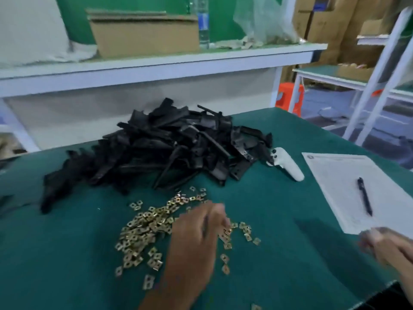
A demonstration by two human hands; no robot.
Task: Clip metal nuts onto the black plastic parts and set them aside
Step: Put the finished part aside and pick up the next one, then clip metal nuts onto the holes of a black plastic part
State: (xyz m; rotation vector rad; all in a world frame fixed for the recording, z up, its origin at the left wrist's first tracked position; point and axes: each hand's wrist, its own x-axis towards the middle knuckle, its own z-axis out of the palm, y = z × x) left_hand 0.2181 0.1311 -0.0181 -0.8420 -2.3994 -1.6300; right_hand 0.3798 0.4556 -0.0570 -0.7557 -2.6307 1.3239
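Note:
A big heap of black plastic parts [169, 144] lies at the back of the green table [279, 220]. In front of it, brass-coloured metal nuts [143, 229] are scattered loosely. My left hand [196, 238] lies palm down over the right part of the nuts, fingers stretched forward and touching them; it is blurred and covers some nuts. My right hand [388, 249] hovers at the right edge beside the near corner of a paper sheet [344, 186]. It is blurred, and I cannot make out anything in its fingers.
A black pen [364, 196] lies on the paper sheet. A white handheld controller [287, 163] rests beside the heap's right side. Behind the table runs a white shelf [156, 63] with a cardboard box [145, 34] and a water bottle [203, 21].

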